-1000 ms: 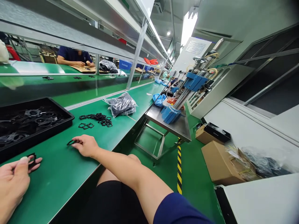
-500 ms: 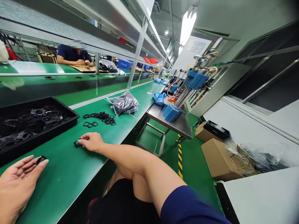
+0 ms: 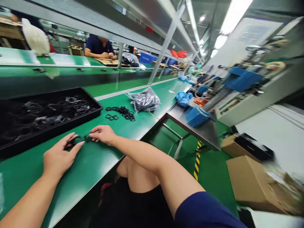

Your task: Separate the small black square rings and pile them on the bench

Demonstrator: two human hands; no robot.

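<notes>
My left hand (image 3: 60, 153) pinches a small black plastic part (image 3: 72, 141) between thumb and fingers, above the green bench. Close by on its right, my right hand (image 3: 103, 134) grips a thin black ring-shaped part (image 3: 87, 137). The two parts are almost together; whether they touch, I cannot tell. Behind my hands lies a loose pile of black ring frames (image 3: 124, 112), with a few more rings (image 3: 111, 117) just in front of it. A black tray (image 3: 91, 115) full of dark plastic pieces stands at the left.
A clear bag of dark parts (image 3: 146, 100) lies beyond the rings. On the right, a blue press machine (image 3: 198, 116) stands on a metal table (image 3: 211, 136). Cardboard boxes (image 3: 251, 183) sit on the floor. A co-worker (image 3: 99, 47) sits at the opposite bench.
My left hand has moved up and right toward my right hand, bringing the two black parts close together. The view has turned left, shifting the scene to the right.
</notes>
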